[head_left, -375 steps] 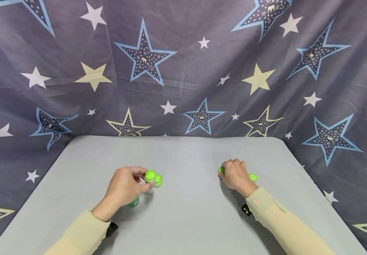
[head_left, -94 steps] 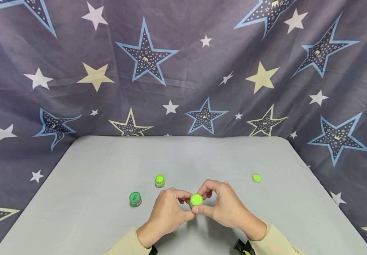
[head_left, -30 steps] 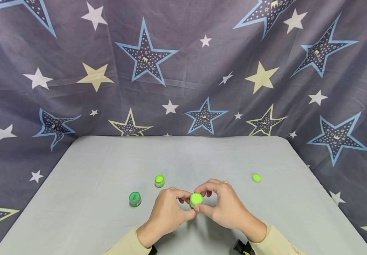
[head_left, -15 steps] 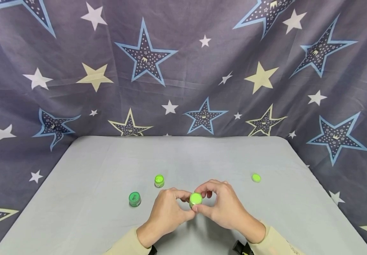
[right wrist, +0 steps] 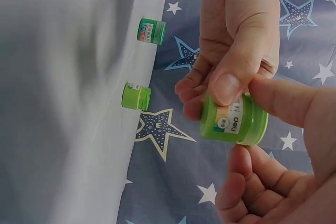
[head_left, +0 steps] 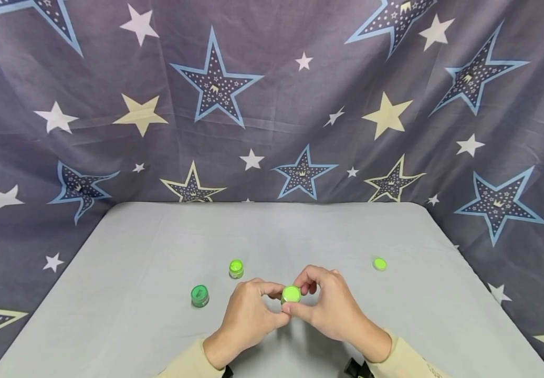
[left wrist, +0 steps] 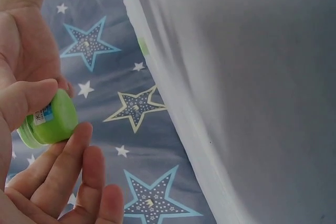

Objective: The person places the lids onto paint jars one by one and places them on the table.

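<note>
Both hands meet over the near middle of the table around one small paint jar (head_left: 291, 295) with a lime-green lid on top. My left hand (head_left: 248, 315) holds its body between thumb and fingers. My right hand (head_left: 335, 310) pinches the lid's rim between thumb and fingertips. In the right wrist view the jar (right wrist: 226, 121) lies sideways to the camera, its label partly under the left thumb. Left of the hands stand a lime-green jar (head_left: 236, 269), which appears lidless, and a dark green jar (head_left: 199, 295). Whether the dark one has a lid I cannot tell.
A loose lime-green lid (head_left: 379, 263) lies on the right side of the pale grey tabletop (head_left: 272, 231). Behind the table hangs a dark curtain (head_left: 272, 105) printed with stars.
Since 12.5 s ago, my right hand has brought a lid from the right, and my left hand its jar, to the middle. Lately the right fingers shift slightly around the lid.
</note>
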`<state>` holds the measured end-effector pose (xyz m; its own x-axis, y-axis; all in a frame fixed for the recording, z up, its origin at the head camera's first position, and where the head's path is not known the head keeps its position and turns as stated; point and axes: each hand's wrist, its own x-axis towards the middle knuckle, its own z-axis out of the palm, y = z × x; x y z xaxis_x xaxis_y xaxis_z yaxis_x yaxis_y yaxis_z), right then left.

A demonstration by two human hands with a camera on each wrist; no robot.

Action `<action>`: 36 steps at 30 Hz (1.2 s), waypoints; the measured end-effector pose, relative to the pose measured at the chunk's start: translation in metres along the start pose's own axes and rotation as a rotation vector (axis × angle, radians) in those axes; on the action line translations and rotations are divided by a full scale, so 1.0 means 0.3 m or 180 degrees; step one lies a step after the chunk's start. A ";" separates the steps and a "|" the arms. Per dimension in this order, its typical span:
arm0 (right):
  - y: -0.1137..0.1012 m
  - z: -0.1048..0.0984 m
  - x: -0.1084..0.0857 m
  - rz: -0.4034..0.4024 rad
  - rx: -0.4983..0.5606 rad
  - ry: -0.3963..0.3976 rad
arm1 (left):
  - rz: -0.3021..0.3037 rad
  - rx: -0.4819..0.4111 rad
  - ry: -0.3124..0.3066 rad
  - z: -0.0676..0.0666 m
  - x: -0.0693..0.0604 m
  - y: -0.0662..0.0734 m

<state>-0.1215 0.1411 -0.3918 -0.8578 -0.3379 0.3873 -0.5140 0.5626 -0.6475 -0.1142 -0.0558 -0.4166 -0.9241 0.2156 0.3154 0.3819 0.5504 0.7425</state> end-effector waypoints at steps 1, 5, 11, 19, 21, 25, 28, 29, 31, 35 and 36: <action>0.001 0.001 -0.001 0.0003 -0.0006 0.0022 | 0.0000 -0.0002 0.0011 0.000 0.000 0.001; 0.001 0.008 -0.003 0.0036 -0.0073 0.0093 | -0.0011 -0.0013 0.0025 0.001 -0.002 0.003; 0.000 0.017 -0.004 0.0110 -0.0202 0.0155 | -0.0023 -0.0030 0.0003 0.001 -0.002 0.002; 0.003 0.005 -0.002 -0.0029 -0.0041 0.0037 | 0.0087 -0.0087 -0.0013 -0.002 -0.001 -0.006; 0.010 -0.002 0.000 -0.0161 0.0033 -0.0005 | 0.0105 -0.0082 -0.0007 -0.003 0.000 -0.007; 0.023 -0.015 0.007 -0.0350 0.0160 -0.0123 | 0.0098 -0.0011 -0.0003 -0.004 0.001 -0.007; 0.024 -0.021 0.007 -0.0368 0.0188 -0.0225 | 0.0082 0.0024 -0.0019 -0.006 0.001 -0.005; 0.024 -0.021 0.007 -0.0377 0.0183 -0.0248 | 0.0075 0.0021 -0.0027 -0.007 0.001 -0.005; 0.022 -0.023 0.006 -0.0387 0.0173 -0.0280 | 0.0062 0.0013 -0.0033 -0.008 0.001 -0.004; 0.019 -0.024 0.006 -0.0356 0.0168 -0.0318 | 0.0040 -0.0013 -0.0047 -0.008 0.001 -0.003; 0.018 -0.024 0.007 -0.0337 0.0166 -0.0325 | 0.0038 -0.0019 -0.0052 -0.008 0.001 -0.003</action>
<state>-0.1260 0.1489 -0.3898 -0.7930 -0.4696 0.3881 -0.5984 0.4808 -0.6409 -0.1148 -0.0582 -0.4157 -0.9195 0.2353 0.3148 0.3930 0.5428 0.7422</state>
